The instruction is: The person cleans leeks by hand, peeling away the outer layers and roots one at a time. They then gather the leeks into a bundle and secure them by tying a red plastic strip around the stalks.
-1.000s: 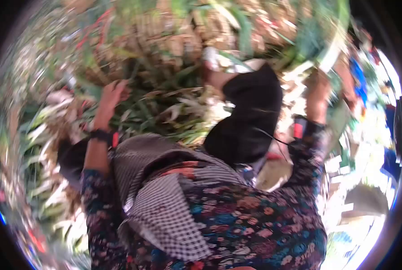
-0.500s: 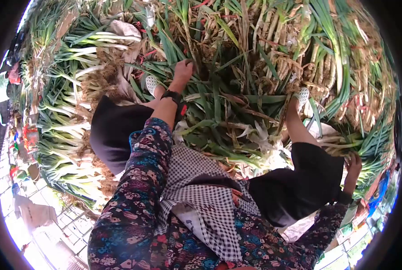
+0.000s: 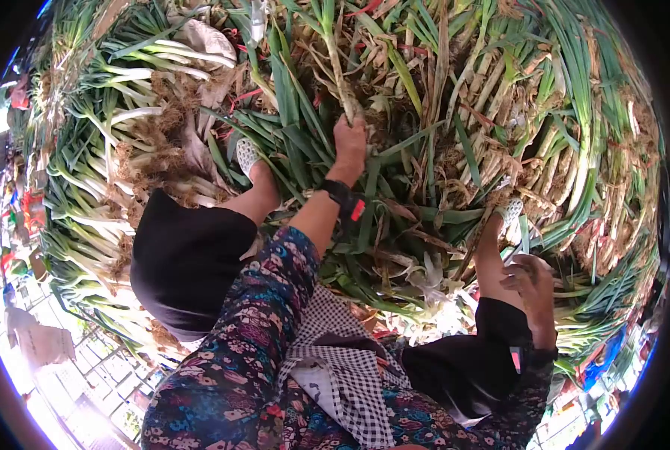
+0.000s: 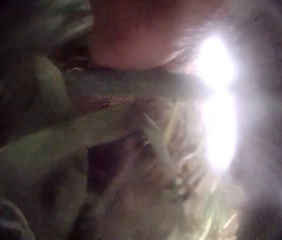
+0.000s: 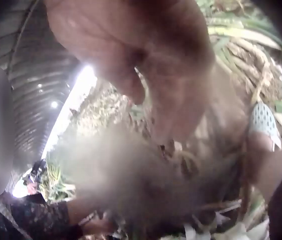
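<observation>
Across nine to ten o'clock, rows of white-stemmed leeks [image 3: 98, 161], green ends outward, shaggy roots inward. At ten, between that pile and the bare ankle, a patterned shoe [image 3: 247, 156]. At twelve, upright from the fist, one leek [image 3: 336, 64], leaves towards the top of the view. Just below, at the low end of that leek, the left hand [image 3: 350, 146], fingers curled round the stalk. For a sound hold, best to grip low and firm near the roots, without crushing the stem; then lift steadily along the stalk, to spare the leaves from tearing on the tangle. Around six o'clock of that hand, loose green leaves [image 3: 368, 214], likely to snag. At two, a thick heap of leeks with dry brown roots [image 3: 552, 142]. At three, a second shoe [image 3: 509, 211], close against the heap. Between three and four, near the knee, the right hand [image 3: 533, 289], fingers loosely bent, apparently around nothing; better brought in to steady the leaf end. In the left wrist view, too blurred to tell fingertip placement.
</observation>
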Available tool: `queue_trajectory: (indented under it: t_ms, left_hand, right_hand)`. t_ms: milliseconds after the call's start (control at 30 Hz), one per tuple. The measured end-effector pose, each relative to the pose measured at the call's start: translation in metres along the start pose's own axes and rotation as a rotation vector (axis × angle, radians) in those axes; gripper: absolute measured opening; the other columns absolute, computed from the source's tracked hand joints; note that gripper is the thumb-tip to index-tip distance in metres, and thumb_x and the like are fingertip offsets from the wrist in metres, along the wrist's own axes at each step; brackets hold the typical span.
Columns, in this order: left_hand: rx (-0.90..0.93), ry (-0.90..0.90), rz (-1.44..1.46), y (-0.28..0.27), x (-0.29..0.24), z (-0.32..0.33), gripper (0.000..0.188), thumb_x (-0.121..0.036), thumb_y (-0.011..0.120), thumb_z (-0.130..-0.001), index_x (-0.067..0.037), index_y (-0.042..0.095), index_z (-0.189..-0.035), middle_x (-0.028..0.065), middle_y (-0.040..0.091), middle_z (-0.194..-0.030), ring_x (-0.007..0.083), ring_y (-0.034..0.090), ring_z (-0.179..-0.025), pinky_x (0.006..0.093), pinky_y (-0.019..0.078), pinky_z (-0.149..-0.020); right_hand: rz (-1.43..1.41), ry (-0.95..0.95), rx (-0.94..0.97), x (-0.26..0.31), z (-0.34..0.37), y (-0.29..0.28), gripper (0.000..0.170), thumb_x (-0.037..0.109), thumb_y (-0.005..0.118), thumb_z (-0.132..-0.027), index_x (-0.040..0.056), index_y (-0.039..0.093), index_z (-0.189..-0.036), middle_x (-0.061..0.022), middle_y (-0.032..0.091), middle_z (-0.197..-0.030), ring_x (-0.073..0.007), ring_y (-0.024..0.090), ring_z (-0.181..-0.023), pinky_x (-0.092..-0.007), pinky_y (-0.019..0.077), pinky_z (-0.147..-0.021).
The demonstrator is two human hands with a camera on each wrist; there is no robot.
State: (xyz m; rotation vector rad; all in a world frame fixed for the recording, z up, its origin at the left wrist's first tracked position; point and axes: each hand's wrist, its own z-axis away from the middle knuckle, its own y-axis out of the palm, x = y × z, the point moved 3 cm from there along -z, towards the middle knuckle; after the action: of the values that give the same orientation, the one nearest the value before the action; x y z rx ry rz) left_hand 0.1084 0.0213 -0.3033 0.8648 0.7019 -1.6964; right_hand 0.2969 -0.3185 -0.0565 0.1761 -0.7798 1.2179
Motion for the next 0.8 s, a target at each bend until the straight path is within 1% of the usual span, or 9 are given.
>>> queue_trajectory:
  t_ms: [33, 333, 433, 500, 533, 600, 667, 700, 800]
  left_hand:
    - [-0.018, 0.163, 0.075, 0.005, -0.009, 0.018, 0.022, -0.013, 0.053, -0.091, 0.002, 0.054, -0.107, 0.0008, 0.05, -0.073, 0.0109, 0.042, -0.061, 0.0303, 0.0376, -0.053]
    - [0.235, 0.022, 0.005, 0.044, 0.032, 0.232, 0.022, -0.02, 0.048, -0.097, 0.0, 0.053, -0.103, 0.0032, 0.055, -0.077, 0.0109, 0.051, -0.065, 0.0297, 0.0432, -0.057]
    - [0.574, -0.052, -0.02, 0.042, 0.065, 0.278, 0.026, -0.023, 0.048, -0.097, 0.001, 0.053, -0.107, 0.0039, 0.058, -0.079, 0.0118, 0.054, -0.067, 0.0286, 0.0454, -0.059]
    - [0.981, -0.08, -0.365, 0.034, 0.074, 0.297, 0.026, -0.023, 0.048, -0.097, 0.001, 0.054, -0.104, 0.0031, 0.059, -0.076, 0.0138, 0.057, -0.069, 0.0299, 0.0473, -0.062]
    - [1.034, 0.228, -0.263, 0.031, 0.074, 0.299, 0.028, -0.027, 0.049, -0.097, -0.001, 0.059, -0.097, 0.0044, 0.061, -0.076, 0.017, 0.061, -0.07, 0.0329, 0.0497, -0.064]
    - [1.274, 0.177, -0.886, 0.01, 0.016, 0.286, 0.03, -0.03, 0.053, -0.094, -0.003, 0.063, -0.09, 0.0066, 0.064, -0.076, 0.0199, 0.062, -0.069, 0.0362, 0.0507, -0.064]
    - [1.126, 0.475, -0.923, -0.008, 0.04, 0.232, 0.033, -0.032, 0.056, -0.09, 0.0, 0.065, -0.088, 0.008, 0.065, -0.074, 0.0205, 0.062, -0.065, 0.0358, 0.0499, -0.061]
    - [0.75, 0.12, -0.82, -0.023, -0.012, 0.229, 0.032, -0.027, 0.056, -0.088, 0.003, 0.065, -0.085, 0.0071, 0.064, -0.071, 0.0186, 0.06, -0.064, 0.0336, 0.0485, -0.059]
    - [0.412, 0.385, -0.205, -0.043, -0.097, 0.215, 0.046, -0.032, 0.066, -0.086, 0.002, 0.058, -0.116, 0.0055, 0.063, -0.087, 0.0114, 0.057, -0.075, 0.0276, 0.0499, -0.069]
  right_hand:
    - [0.004, 0.0, -0.002, 0.004, -0.002, 0.009, 0.026, 0.01, 0.054, -0.09, -0.0046, 0.054, -0.111, -0.0137, 0.064, -0.104, -0.0185, 0.064, -0.091, -0.0289, 0.0501, -0.078]
    - [0.354, -0.492, -0.001, 0.035, -0.115, 0.103, 0.038, 0.024, 0.054, -0.093, -0.0054, 0.053, -0.116, -0.0178, 0.064, -0.106, -0.0256, 0.061, -0.095, -0.0337, 0.0468, -0.084]
    - [-0.133, -0.13, 0.218, 0.022, -0.135, 0.149, 0.038, 0.029, 0.051, -0.095, -0.0058, 0.059, -0.108, -0.0124, 0.065, -0.091, -0.0186, 0.061, -0.08, -0.0317, 0.0482, -0.073]
    - [-0.139, -0.198, 0.22, 0.008, -0.134, 0.169, 0.036, 0.028, 0.051, -0.094, -0.0052, 0.06, -0.105, -0.0098, 0.063, -0.084, -0.0162, 0.059, -0.073, -0.031, 0.0475, -0.067]
    - [-0.142, -0.256, 0.225, 0.004, -0.129, 0.176, 0.034, 0.027, 0.052, -0.094, -0.0046, 0.062, -0.102, -0.0072, 0.062, -0.077, -0.0139, 0.058, -0.066, -0.0303, 0.0468, -0.061]
    - [-0.244, -0.307, 0.137, 0.014, -0.106, 0.178, 0.032, 0.025, 0.053, -0.094, -0.0055, 0.062, -0.101, -0.0066, 0.062, -0.074, -0.0139, 0.057, -0.062, -0.0305, 0.0457, -0.058]
    - [-0.385, -0.401, 0.028, 0.021, -0.086, 0.17, 0.024, 0.017, 0.057, -0.092, -0.0058, 0.061, -0.1, -0.0056, 0.061, -0.071, -0.0136, 0.054, -0.06, -0.0275, 0.0448, -0.057]
    - [-0.394, -0.409, 0.017, 0.025, -0.074, 0.169, 0.024, 0.017, 0.057, -0.092, -0.0058, 0.061, -0.1, -0.0056, 0.061, -0.071, -0.0136, 0.054, -0.06, -0.0275, 0.0448, -0.057]
    - [-0.05, -0.96, -0.437, 0.048, -0.031, 0.162, 0.022, 0.006, 0.063, -0.086, -0.0015, 0.059, -0.107, -0.0083, 0.058, -0.078, -0.0137, 0.051, -0.069, -0.0269, 0.0453, -0.065]
